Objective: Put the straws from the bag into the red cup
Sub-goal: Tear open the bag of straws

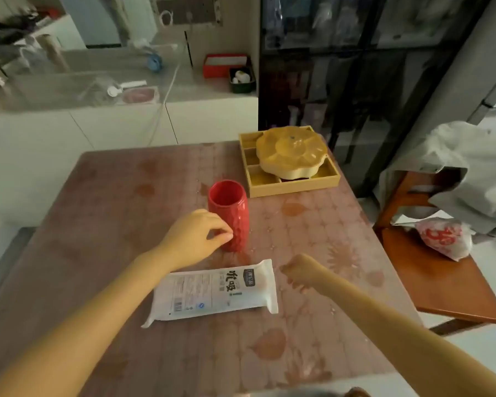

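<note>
left hand point(196, 237): fingertips pinched together, touching the red cup's side
right hand point(299, 272): curled loosely, empty, just right of the bag
straw bag point(215, 293): flat on table point(112, 196), sealed, between both forearms
red cup point(229, 214): upright, empty, behind the bag

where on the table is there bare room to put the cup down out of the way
The widest bare patch is the far left of the table, left of the red cup and the yellow tray. The near edge below the straw bag is bare too. The middle is crowded: cup, bag, left hand and right hand sit close together.
</note>
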Available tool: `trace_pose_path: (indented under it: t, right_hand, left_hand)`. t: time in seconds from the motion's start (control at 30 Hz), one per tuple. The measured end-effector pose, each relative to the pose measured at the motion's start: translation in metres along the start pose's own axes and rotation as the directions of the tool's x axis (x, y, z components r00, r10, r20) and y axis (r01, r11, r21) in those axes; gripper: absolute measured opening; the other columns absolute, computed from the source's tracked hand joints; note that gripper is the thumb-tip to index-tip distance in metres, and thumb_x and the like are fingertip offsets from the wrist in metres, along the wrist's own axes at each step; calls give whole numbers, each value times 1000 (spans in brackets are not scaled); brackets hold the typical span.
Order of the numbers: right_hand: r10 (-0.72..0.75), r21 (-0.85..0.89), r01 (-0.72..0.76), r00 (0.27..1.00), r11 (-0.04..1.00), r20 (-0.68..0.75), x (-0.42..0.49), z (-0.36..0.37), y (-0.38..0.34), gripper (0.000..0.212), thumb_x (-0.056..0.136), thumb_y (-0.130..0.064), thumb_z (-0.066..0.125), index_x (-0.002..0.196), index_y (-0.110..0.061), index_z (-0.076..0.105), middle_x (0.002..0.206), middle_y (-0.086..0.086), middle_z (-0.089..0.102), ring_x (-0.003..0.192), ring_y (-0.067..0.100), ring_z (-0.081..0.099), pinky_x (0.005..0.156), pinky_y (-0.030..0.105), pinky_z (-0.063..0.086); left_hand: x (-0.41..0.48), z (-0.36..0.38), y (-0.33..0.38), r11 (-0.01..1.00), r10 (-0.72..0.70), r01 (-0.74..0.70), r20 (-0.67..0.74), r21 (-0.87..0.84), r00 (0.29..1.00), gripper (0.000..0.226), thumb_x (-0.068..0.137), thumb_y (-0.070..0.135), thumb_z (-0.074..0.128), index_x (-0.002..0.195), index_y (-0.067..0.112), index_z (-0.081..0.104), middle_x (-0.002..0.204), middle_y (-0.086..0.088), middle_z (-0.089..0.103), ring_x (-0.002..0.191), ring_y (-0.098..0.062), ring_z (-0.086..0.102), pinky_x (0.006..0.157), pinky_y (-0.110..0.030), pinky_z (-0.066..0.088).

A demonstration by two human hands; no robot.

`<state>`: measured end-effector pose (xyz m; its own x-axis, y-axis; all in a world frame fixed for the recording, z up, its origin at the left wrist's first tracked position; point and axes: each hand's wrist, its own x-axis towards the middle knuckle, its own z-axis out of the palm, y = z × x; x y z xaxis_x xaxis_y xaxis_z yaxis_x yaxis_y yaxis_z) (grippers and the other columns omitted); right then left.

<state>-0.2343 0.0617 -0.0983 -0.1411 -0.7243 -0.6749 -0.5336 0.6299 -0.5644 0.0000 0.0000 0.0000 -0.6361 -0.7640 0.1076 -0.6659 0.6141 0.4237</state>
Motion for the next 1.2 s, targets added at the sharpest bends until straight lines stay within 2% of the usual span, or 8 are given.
trace_pose_path:
  t: [0.1,0.3,0.5,0.7,0.8,0.93,1.1,1.2]
  right_hand:
    - [161,-172,-149,985,974,55,17,21,-2,28,93,-28,48,81,-4,60,81,12,60,70,26,56,65,31,48]
    - [239,28,-241,969,970,58,35,40,9,21,91,-7,49,71,-4,51,58,10,45,47,19,41,44,26,30]
    - [116,116,-124,991,986,67,26,17,7,20,84,-5,61,65,0,59,57,8,50,46,15,40,42,21,31]
    - [-11,168,31,993,985,-122,-26,-93,-35,16,82,-19,69,78,-4,71,66,10,63,54,13,52,53,21,45]
    - [-67,197,114,971,974,-230,-55,-131,-61,11,84,-21,68,78,-12,71,74,10,69,58,15,57,57,22,51]
    - [-236,99,285,909,953,-342,-73,-134,-80,18,84,-18,67,66,-16,69,51,-3,65,43,5,58,45,13,49]
    - [-342,-123,320,861,940,-376,-66,-112,-86,23,88,-21,61,81,-1,70,72,15,69,55,17,60,58,28,55]
    - [-390,-169,352,838,921,-381,-61,-106,-83,19,88,-20,60,83,-3,68,76,15,69,69,28,66,64,35,56]
  left_hand:
    - [7,17,-14,997,-56,59,62,-50,997,14,86,33,59,93,28,70,92,14,67,85,-6,54,76,-33,46]
    - [19,54,-25,991,-66,88,205,-101,977,14,86,28,58,91,24,71,90,10,68,81,-7,56,72,-30,47]
    - [30,81,-13,977,-105,147,256,-152,961,12,85,23,60,84,24,71,83,10,70,70,-6,59,64,-26,46]
    - [61,71,30,902,-50,131,201,-412,978,7,84,24,64,80,25,69,73,15,65,66,-2,60,61,-25,49]
    - [82,57,57,774,-80,134,114,-619,990,9,84,24,63,76,23,66,71,8,66,67,-8,62,63,-28,51]
    - [104,37,79,509,-153,150,82,-847,985,16,84,31,62,75,19,67,68,4,68,68,-16,67,62,-32,57]
    - [116,27,79,570,-178,179,92,-802,980,20,81,40,63,76,22,68,72,1,68,69,-14,66,63,-34,58]
    - [120,28,77,563,-204,246,156,-789,966,15,79,33,69,73,18,70,63,9,67,61,-6,65,52,-21,52]
